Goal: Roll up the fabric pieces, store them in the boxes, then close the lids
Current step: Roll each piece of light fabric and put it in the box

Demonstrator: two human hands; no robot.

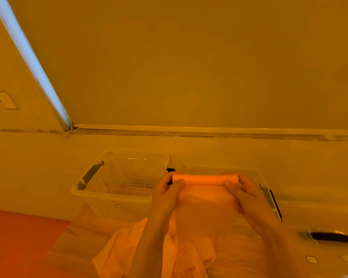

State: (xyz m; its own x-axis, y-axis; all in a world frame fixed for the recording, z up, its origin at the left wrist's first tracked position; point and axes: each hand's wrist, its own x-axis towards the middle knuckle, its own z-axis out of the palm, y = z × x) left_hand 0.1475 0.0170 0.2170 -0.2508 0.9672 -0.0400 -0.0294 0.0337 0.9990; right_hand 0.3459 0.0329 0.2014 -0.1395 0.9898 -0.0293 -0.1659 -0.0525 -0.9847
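Orange light all around me. Plain wall [189, 67] ahead, bright strip [28, 57] slanting at left, wall switch [5, 100] beside it, pale ledge [209, 130] below.

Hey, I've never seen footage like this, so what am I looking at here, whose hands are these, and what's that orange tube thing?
There is no machine here. A camera worn on a person's head looks down at their two bare hands. The left hand and right hand grip a partly rolled orange fabric piece, its loose end hanging below. Behind it stands an open clear plastic box; a second clear box sits to the right. More loose orange fabric lies in front.
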